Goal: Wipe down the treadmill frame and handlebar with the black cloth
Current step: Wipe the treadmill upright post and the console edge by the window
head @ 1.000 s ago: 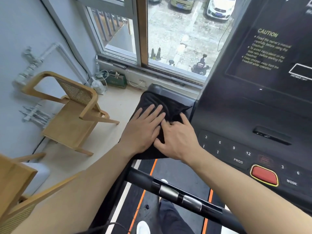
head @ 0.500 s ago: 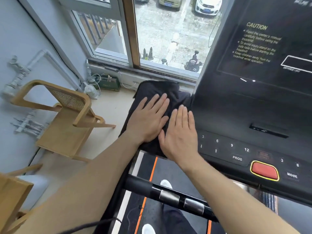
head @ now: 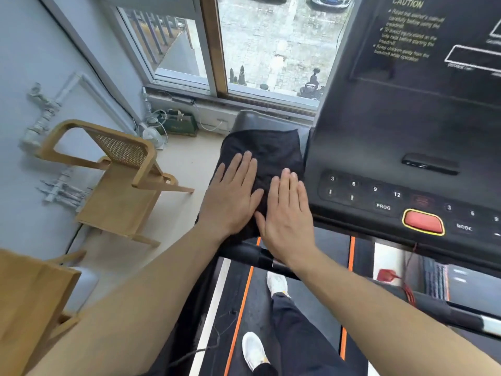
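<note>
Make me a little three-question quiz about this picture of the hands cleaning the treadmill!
1. True or false: both hands lie flat on the black cloth.
2. Which hand is nearer the console buttons: A) left hand B) right hand?
3. Fill in: the big button beside MODE is coloured ____.

Key: 1 true; 2 B; 3 red.

Looks like a spare room in someone's flat turned into a home gym, upstairs too. There's a treadmill (head: 406, 137) pushed against the window (head: 271, 50), which looks down on a paved yard with parked cars (head: 330, 0). Wooden cane-back chair (head: 116, 175) by the wall, bare pipes (head: 46, 109), cables on the floor.
</note>
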Action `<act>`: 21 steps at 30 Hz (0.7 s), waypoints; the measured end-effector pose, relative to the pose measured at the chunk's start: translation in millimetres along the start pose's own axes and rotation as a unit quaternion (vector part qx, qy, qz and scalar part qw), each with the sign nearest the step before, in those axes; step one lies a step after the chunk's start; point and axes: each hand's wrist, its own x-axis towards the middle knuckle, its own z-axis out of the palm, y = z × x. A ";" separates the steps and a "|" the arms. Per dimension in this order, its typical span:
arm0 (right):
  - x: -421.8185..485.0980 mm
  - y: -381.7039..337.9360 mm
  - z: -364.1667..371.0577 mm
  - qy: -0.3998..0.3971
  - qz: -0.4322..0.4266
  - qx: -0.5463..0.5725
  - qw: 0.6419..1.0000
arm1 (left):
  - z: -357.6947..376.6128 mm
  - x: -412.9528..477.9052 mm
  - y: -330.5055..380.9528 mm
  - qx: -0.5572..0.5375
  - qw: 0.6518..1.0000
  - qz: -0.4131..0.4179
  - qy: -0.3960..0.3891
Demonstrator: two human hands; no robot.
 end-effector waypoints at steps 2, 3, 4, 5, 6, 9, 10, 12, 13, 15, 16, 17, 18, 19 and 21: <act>-12.1 -7.2 4.1 0.004 -0.013 0.005 1.000 | 2.4 -19.2 -3.0 0.015 1.000 0.000 -0.004; -14.5 -8.9 4.3 0.006 -0.019 0.004 1.000 | 4.2 -27.6 -3.8 0.024 1.000 0.002 -0.005; -16.0 -9.2 3.5 0.004 -0.030 0.004 1.000 | 6.2 -35.5 -4.1 0.033 0.999 0.006 -0.003; -18.6 -7.9 2.5 0.001 -0.045 0.004 0.999 | 8.0 -43.3 -4.2 0.040 0.999 0.010 0.000; -22.7 -4.9 1.4 -0.002 -0.062 0.004 0.998 | 9.9 -50.4 -4.1 0.046 0.999 0.014 0.001; -38.2 10.6 -2.2 0.007 -0.090 -0.018 0.996 | 11.9 -58.8 -2.6 0.049 0.999 0.016 0.006; -42.2 15.2 -2.7 0.014 -0.089 -0.022 0.996 | 11.2 -56.2 -1.0 0.049 0.999 0.016 0.010; -44.9 18.4 -2.9 0.028 -0.077 -0.016 0.997 | 9.3 -45.0 2.4 0.045 0.999 0.019 0.013; -44.4 17.5 -2.7 0.031 -0.071 -0.004 0.997 | 8.2 -39.7 3.8 0.042 0.999 0.023 0.013; -38.5 14.0 -3.2 0.053 -0.069 0.023 0.996 | 6.4 -33.4 3.3 0.037 0.998 0.039 0.013; -34.6 13.4 -3.7 0.073 -0.076 0.033 0.994 | 6.0 -34.7 1.7 0.032 0.998 0.047 0.014; -30.3 14.1 -3.9 0.099 -0.085 0.042 0.991 | 5.4 -39.9 -0.3 0.024 0.998 0.052 0.014; -25.4 15.8 -4.5 0.127 -0.089 0.053 0.986 | 6.1 -48.3 -2.5 0.017 0.998 0.051 0.018; -20.5 17.9 -8.2 0.153 -0.084 0.066 0.982 | 7.2 -58.9 -4.1 0.012 0.999 0.041 0.024; -14.8 18.6 -22.2 0.176 -0.069 0.100 0.977 | 10.1 -83.3 -4.8 0.005 0.999 0.018 0.030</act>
